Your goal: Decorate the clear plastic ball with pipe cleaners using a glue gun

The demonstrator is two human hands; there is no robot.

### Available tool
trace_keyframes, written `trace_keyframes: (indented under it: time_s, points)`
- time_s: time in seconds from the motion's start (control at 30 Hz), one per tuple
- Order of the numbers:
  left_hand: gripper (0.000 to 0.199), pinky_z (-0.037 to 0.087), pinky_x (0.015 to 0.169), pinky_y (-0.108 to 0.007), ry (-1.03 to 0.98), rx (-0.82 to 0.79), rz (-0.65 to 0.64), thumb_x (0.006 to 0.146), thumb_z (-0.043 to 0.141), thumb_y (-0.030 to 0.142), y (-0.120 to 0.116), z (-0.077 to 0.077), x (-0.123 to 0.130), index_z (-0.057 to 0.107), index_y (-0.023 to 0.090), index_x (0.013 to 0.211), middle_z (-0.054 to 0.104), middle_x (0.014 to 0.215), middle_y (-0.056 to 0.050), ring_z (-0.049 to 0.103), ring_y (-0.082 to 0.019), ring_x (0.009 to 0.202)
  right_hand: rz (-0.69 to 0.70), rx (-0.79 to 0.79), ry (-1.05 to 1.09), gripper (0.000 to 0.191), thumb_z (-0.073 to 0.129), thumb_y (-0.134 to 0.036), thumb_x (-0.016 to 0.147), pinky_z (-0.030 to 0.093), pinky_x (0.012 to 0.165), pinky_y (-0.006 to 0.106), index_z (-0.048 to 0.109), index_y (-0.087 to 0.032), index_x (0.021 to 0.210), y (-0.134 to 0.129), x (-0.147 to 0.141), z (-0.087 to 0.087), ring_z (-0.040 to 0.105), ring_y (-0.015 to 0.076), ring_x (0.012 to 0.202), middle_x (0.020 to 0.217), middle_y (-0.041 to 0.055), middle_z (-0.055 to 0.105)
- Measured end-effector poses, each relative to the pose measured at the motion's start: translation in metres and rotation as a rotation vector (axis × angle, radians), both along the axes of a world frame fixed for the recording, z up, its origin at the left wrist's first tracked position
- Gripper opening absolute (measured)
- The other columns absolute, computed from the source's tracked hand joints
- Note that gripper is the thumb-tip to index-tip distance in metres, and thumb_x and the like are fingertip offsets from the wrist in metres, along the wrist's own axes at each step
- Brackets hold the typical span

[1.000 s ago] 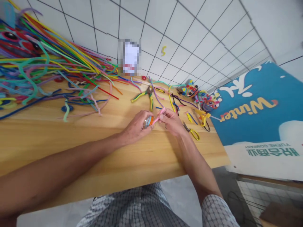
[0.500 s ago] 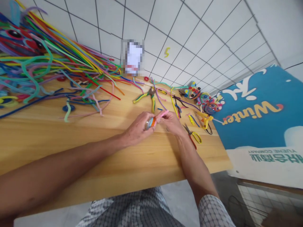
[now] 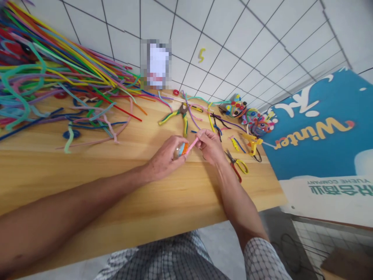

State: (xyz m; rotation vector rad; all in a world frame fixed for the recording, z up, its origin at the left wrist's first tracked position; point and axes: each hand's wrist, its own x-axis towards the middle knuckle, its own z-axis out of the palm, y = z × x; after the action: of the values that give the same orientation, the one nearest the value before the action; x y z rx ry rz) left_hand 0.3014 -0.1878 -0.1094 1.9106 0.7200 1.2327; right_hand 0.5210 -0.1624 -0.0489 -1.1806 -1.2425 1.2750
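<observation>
My left hand [image 3: 166, 157] is closed around a small clear ball [image 3: 181, 150] with blue and orange bands on it; much of the ball is hidden by the fingers. A pink pipe cleaner [image 3: 192, 144] runs from the ball to my right hand [image 3: 210, 146], which pinches its upper end between thumb and fingers. Just beyond the hands lie pliers [image 3: 183, 112] with yellow-green handles, jaws pointing to the wall. To the right of my right hand rest scissors [image 3: 236, 163] with one red and one yellow handle.
A big pile of coloured pipe cleaners [image 3: 72, 77] covers the table's left. Decorated balls [image 3: 258, 120] and a yellow glue gun [image 3: 253, 144] sit at the right, beside a blue board [image 3: 326, 128]. A blurred phone [image 3: 159, 64] leans against the tiled wall [image 3: 233, 50].
My right hand has drawn slightly away from the ball, and more of the pink pipe cleaner shows stretched between the hands. The camera view has shifted a little.
</observation>
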Motion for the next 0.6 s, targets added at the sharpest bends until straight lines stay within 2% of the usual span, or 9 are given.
trace_keyframes:
  time_s: [0.1,0.2,0.27,0.33,0.5,0.6]
  points:
    - [0.044,0.065,0.112,-0.052,-0.006,-0.008,-0.004,0.098,0.073,0.022,0.000,-0.001,-0.001,0.067,0.028,0.142,0.075,0.140,-0.011,0.073,-0.033,0.131,-0.014,0.016,0.050,0.058,0.104,-0.071,0.073,0.044,0.055,0.026,0.070,-0.025,0.078,0.004,0.004,-0.002,0.050,0.0105,0.056,0.065,-0.0059,0.058]
    - [0.045,0.067,0.106,-0.050,-0.001,-0.025,-0.006,0.098,0.073,0.022,-0.001,-0.001,-0.001,0.067,0.027,0.142,0.075,0.143,-0.012,0.074,-0.033,0.129,-0.004,0.012,0.117,0.055,0.104,-0.071,0.074,0.047,0.058,0.027,0.078,-0.025,0.091,0.004,0.011,0.000,0.055,0.0110,0.061,0.078,-0.0034,0.067]
    - [0.044,0.066,0.106,-0.050,0.007,-0.023,0.001,0.100,0.072,0.022,-0.001,0.000,0.000,0.066,0.026,0.143,0.075,0.142,-0.012,0.075,-0.031,0.124,0.035,-0.017,0.133,0.061,0.107,-0.072,0.069,0.049,0.061,0.027,0.085,-0.026,0.104,0.002,0.015,0.004,0.058,0.0118,0.065,0.085,-0.0025,0.071]
    - [0.041,0.065,0.108,-0.051,0.015,-0.015,0.006,0.101,0.070,0.023,-0.001,0.000,0.000,0.065,0.025,0.142,0.075,0.141,-0.012,0.075,-0.031,0.121,0.100,-0.051,0.095,0.067,0.110,-0.071,0.064,0.049,0.063,0.027,0.088,-0.028,0.110,-0.001,0.017,0.008,0.058,0.0127,0.067,0.084,-0.0031,0.072]
    - [0.038,0.064,0.109,-0.052,0.002,-0.029,-0.004,0.102,0.071,0.025,-0.001,0.001,0.001,0.066,0.026,0.140,0.076,0.137,-0.011,0.075,-0.031,0.121,0.274,-0.028,-0.032,0.052,0.111,-0.061,0.070,0.048,0.070,0.027,0.089,-0.027,0.102,-0.009,0.014,0.010,0.057,0.0121,0.073,0.088,-0.0024,0.075]
    - [0.038,0.064,0.108,-0.053,-0.038,-0.060,-0.008,0.098,0.075,0.025,0.000,0.002,0.000,0.069,0.026,0.136,0.077,0.132,-0.010,0.075,-0.032,0.120,0.303,0.019,-0.053,0.046,0.109,-0.061,0.074,0.049,0.076,0.029,0.086,-0.026,0.094,-0.010,0.010,0.008,0.058,0.0130,0.075,0.087,-0.0027,0.074]
